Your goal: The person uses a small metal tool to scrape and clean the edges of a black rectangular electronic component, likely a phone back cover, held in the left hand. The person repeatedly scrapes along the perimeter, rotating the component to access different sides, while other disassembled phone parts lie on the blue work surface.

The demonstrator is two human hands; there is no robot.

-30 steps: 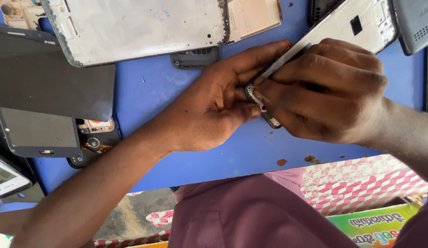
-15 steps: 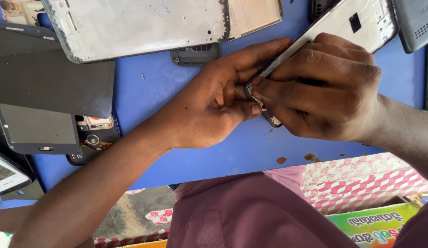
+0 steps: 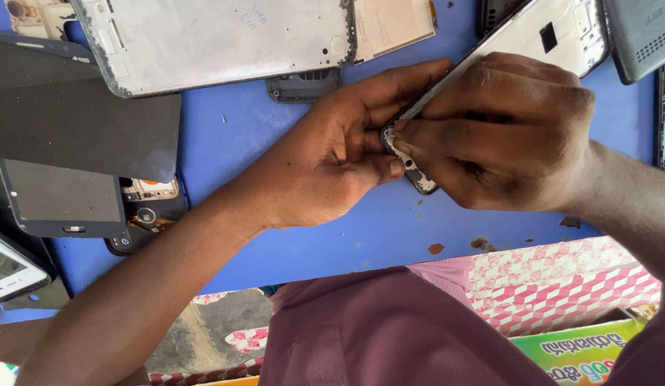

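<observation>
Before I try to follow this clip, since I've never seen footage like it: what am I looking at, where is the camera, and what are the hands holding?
The picture comes from a camera worn on a person's head, looking down at their own two bare hands over a blue table. There is no machine here.

The left hand and the right hand meet in the middle. Together they hold a phone frame, a thin white panel with a dark edge, tilted up off the table. The fingers of both hands pinch its lower corner.

Around them lie other phone parts: a large pale frame at the top, a black flat sheet on the left, a dark screen panel below it, and a small dark part near the left fingertips. The person's maroon shirt fills the bottom.
</observation>
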